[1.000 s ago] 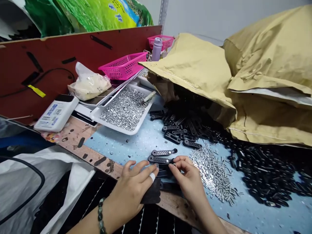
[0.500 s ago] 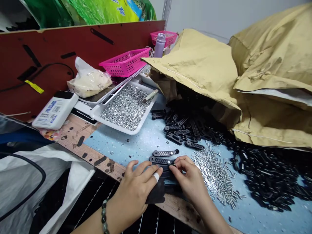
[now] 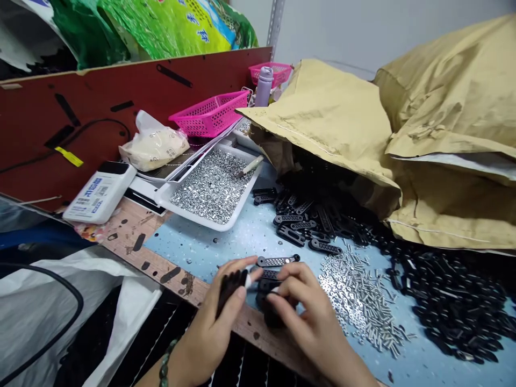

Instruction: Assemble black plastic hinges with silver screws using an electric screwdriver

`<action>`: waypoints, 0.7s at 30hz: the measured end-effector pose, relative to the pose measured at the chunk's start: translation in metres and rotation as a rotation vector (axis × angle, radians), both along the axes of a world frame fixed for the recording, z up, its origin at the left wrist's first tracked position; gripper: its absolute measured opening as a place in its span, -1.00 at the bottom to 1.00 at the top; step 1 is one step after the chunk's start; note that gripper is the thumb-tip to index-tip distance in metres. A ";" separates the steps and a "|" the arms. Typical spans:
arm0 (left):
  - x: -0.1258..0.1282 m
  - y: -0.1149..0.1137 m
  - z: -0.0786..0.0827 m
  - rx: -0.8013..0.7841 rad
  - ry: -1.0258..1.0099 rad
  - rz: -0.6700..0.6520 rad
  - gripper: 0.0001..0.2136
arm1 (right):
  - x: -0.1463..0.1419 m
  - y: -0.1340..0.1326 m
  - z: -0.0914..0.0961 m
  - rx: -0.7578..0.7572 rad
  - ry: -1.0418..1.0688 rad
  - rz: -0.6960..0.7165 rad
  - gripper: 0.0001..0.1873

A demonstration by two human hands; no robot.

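Note:
My left hand [image 3: 215, 317] grips a dark, scallop-edged piece [image 3: 230, 289] between thumb and fingers, tilted up on edge. One of its fingers wears a white wrap, and a bead bracelet [image 3: 163, 365] circles the wrist. My right hand [image 3: 308, 317] curls over a stack of black parts [image 3: 269, 303], its fingertips on them. Just above both hands lies a black perforated bar [image 3: 278, 260] with a round end, apart from my fingers. The hands hide much of the stack.
Silver screws and nuts [image 3: 358, 295] spread to the right of my hands. Many black parts [image 3: 443, 301] spill from a tan paper sack [image 3: 334, 123]. A white tray of nuts [image 3: 212, 185] and pink baskets [image 3: 210, 114] stand behind, with a board edge [image 3: 169, 274] near me.
My left hand has lifted the dark scalloped piece from flat to tilted on edge. My right hand has moved down and closed over the black stack.

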State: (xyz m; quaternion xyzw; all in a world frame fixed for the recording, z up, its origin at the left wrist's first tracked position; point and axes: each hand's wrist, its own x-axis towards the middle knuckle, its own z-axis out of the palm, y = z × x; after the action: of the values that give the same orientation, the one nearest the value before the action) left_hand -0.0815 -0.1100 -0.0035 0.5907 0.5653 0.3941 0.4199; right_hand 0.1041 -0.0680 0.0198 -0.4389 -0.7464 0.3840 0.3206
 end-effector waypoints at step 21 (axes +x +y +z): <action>-0.011 0.002 -0.010 0.335 0.722 -0.286 -0.53 | 0.001 0.016 -0.032 -0.296 0.083 -0.287 -0.66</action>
State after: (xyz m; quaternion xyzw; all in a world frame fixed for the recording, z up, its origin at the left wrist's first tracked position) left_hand -0.0923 -0.1083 -0.0138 0.8232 0.5168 0.1862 0.1436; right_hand 0.1049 -0.0516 -0.0118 -0.5668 -0.5979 0.4575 0.3346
